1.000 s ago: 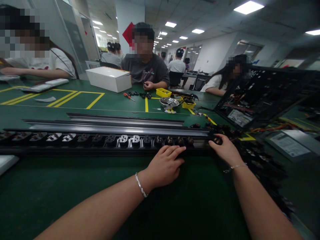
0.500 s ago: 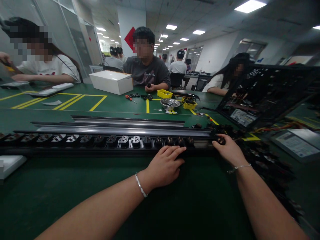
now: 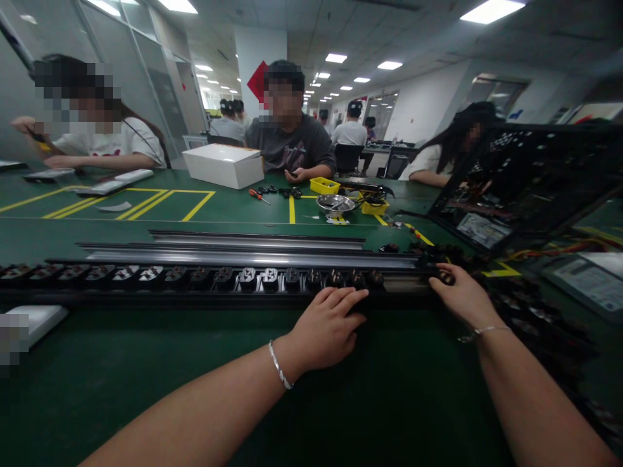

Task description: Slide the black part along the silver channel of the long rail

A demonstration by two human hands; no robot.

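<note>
The right hand (image 3: pixel 464 298) pinched 1 dark socket (image 3: pixel 446 279) by the right end of the rail (image 3: pixel 406 283); fingers hid part of it, and whether it touched the rail could not be told. The left hand (image 3: pixel 328 331), fingers loosely spread, lay at the rail's near edge. The row of sockets (image 3: pixel 224 277) ran out of view leftward. The pile (image 3: pixel 535 311), behind the right forearm (image 3: pixel 528 389), was too dark to count.

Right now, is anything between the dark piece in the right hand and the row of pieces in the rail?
Nothing visible is. The right hand pinches the dark piece near the right end of the rail; only a bare stretch separates it from the row of pieces. The left hand is left of that gap.
</note>
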